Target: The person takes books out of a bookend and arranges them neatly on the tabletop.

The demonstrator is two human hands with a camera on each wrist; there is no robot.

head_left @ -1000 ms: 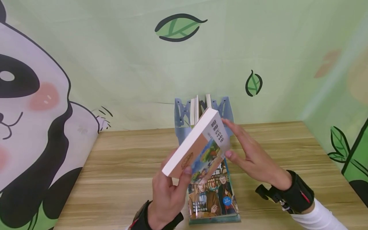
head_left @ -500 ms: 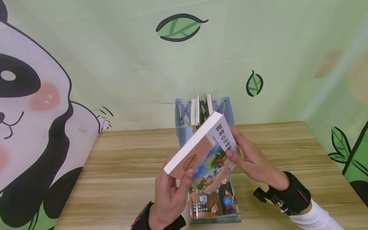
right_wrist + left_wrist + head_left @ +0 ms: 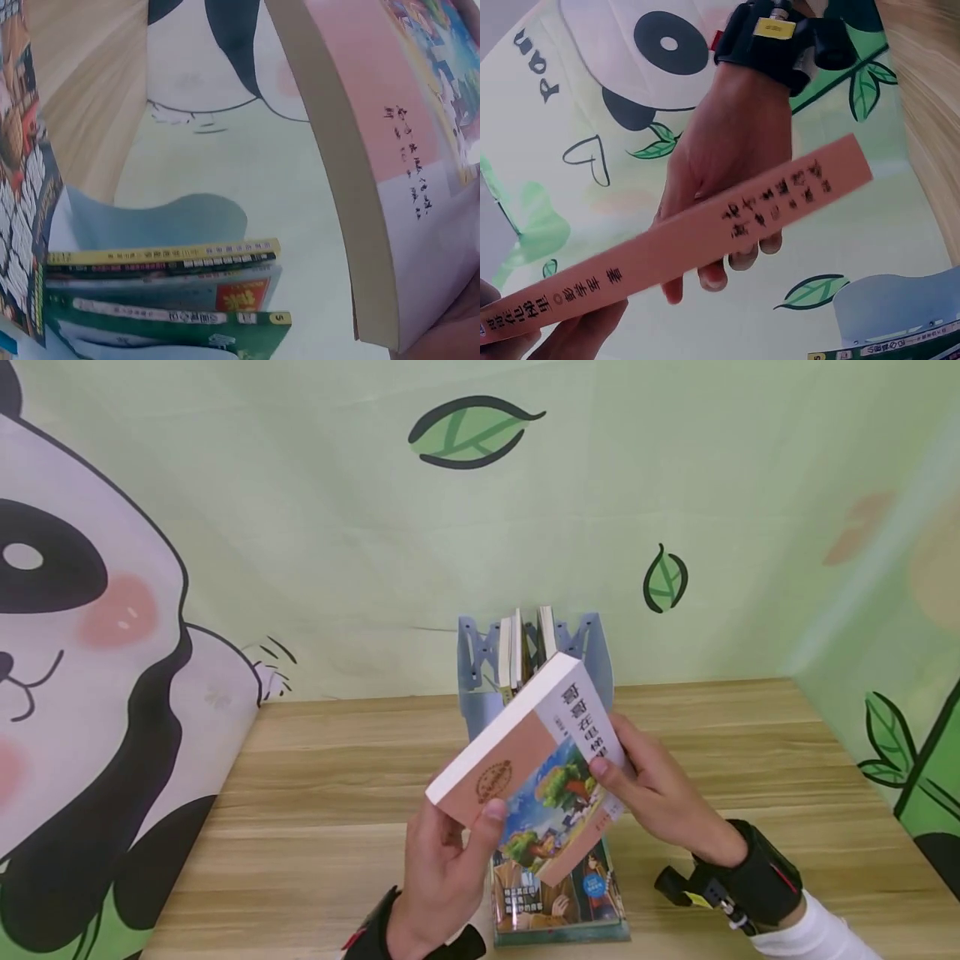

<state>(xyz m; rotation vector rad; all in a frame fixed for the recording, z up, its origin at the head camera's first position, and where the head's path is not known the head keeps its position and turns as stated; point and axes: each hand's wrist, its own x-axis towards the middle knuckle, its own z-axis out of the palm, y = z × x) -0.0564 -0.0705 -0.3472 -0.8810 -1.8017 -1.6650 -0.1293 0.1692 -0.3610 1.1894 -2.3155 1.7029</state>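
The left grip (image 3: 446, 868) is grasping the thick pink-and-white book (image 3: 555, 789) at its lower left end, the thumb resting on the cover. The right grip (image 3: 660, 797) is grasping the opposite edge, its thumb also lying on the cover. The thick book is being held tilted above the counter (image 3: 322, 793), partly hiding a glossy book (image 3: 558, 910) that is lying flat there. Beyond, a blue rack (image 3: 596, 656) is supporting several upright books (image 3: 165, 259).

Black wristbands (image 3: 768, 875), yellow label (image 3: 775, 28), white sleeve (image 3: 816, 933).
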